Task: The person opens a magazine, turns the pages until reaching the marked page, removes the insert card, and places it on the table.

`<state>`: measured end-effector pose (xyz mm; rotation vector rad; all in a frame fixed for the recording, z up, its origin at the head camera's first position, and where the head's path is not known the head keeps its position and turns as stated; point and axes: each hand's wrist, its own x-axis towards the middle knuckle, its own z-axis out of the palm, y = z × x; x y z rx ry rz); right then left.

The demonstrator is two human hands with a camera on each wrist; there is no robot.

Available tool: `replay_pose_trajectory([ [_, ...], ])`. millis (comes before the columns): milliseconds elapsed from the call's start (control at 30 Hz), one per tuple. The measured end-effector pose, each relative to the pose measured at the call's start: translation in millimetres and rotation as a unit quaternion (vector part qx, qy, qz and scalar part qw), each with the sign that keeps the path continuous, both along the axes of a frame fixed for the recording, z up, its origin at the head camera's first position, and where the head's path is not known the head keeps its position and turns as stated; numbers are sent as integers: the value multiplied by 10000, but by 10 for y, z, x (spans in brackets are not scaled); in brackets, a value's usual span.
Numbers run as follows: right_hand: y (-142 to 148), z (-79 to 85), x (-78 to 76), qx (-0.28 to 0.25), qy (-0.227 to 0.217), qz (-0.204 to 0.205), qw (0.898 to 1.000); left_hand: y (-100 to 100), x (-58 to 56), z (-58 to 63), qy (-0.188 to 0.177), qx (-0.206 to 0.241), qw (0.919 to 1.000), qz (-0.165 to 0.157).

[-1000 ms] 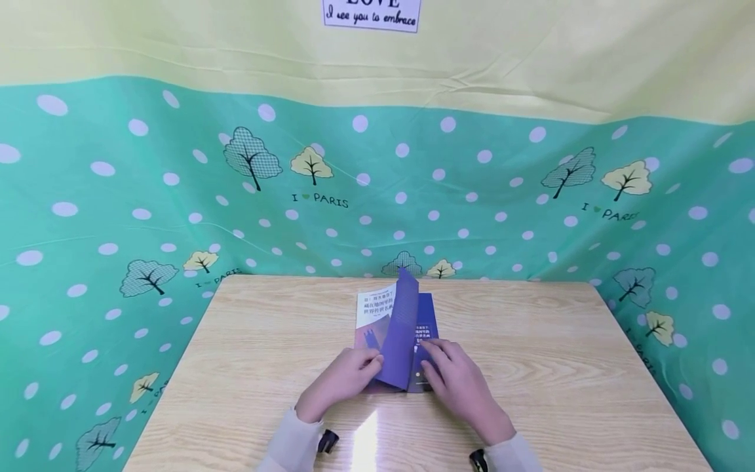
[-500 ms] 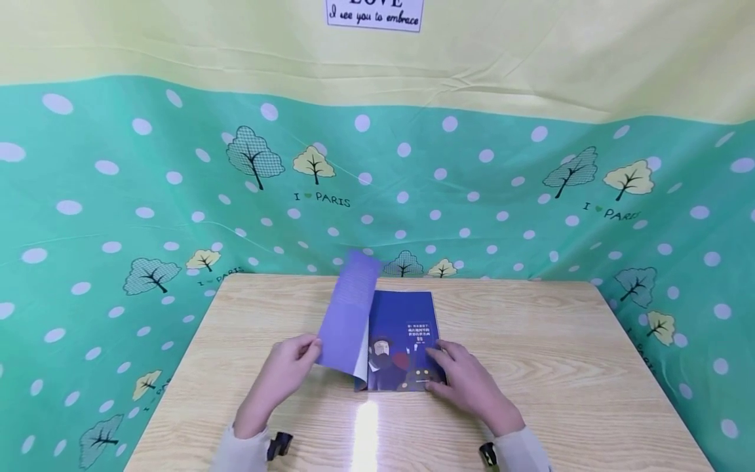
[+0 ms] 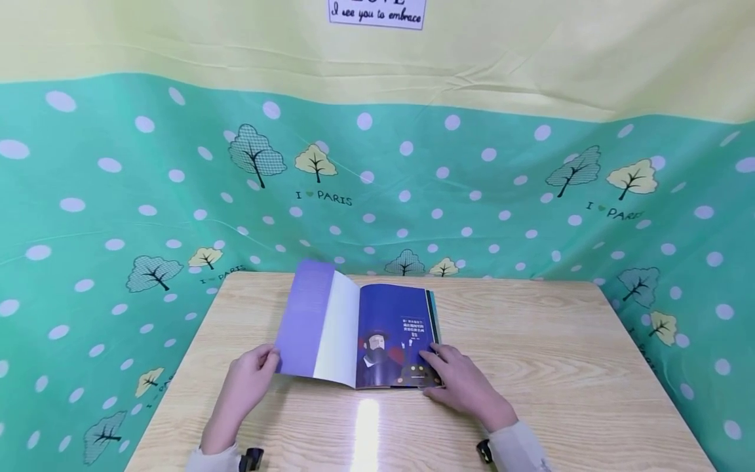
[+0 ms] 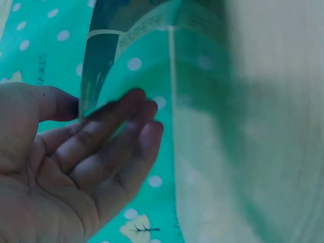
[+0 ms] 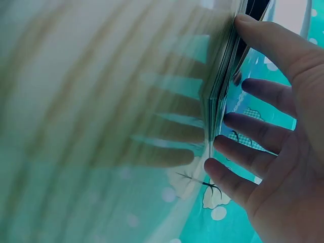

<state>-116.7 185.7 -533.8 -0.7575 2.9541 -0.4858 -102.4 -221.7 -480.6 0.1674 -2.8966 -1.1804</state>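
An open book (image 3: pixel 386 308) lies on the wooden table; its right side is dark blue with a bearded figure in a hat and small white print. On its left rises the raised cover, with a purple flap (image 3: pixel 303 321) beside a white strip (image 3: pixel 338 328). My left hand (image 3: pixel 244 383) pinches the lower left corner of this cover between thumb and fingers, as the left wrist view also shows. At the book's right edge my right hand (image 3: pixel 466 387) rests with spread fingers on the page. In the right wrist view its fingertips touch the book's page edges (image 5: pixel 215 96).
The wooden table (image 3: pixel 560 367) reaches out to both sides and in front of the book. A green dotted cloth (image 3: pixel 472 177) with trees hangs behind and beside it. A bright reflection lies on the tabletop before the book.
My left hand has moved left, swinging the purple flap and cover over from the middle to the left, uncovering the blue page. My right hand stays at the right edge.
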Motion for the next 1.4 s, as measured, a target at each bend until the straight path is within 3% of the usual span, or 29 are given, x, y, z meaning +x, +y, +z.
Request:
replay_pose_trajectory([
  [233, -6, -12, -21, 236, 47, -37, 9997, 3, -29, -185, 156, -666, 9976, -126],
  [433, -19, -14, -32, 318, 58, -28, 9995, 130, -75, -282, 474, -1388, 9888, -279],
  [567, -26, -24, -31, 399, 92, -72, 9991, 287, -95, -333, 989, -1741, 9778, -617],
  [700, -39, -10, -32, 450, 186, -51, 9988, 488, -113, -360, 1402, -1738, 9681, -1134],
  [900, -67, -3, -30, 505, 127, -96, 9986, 754, -143, -347, 1166, -1476, 9683, -1645],
  [1033, -75, -15, -26, 519, 85, -122, 9985, 864, -154, -348, 1151, -1532, 9627, -1908],
  [1133, -73, -21, -27, 467, 56, -111, 9988, 921, -150, -352, 936, -1612, 9598, -2099],
  [1267, -68, -7, -29, 390, 44, -57, 9992, 973, -138, -359, 491, -1774, 9590, -2153],
  [1400, -52, 16, -25, 298, 17, -5, 9996, 998, -131, -348, 355, -1873, 9590, -2099],
])
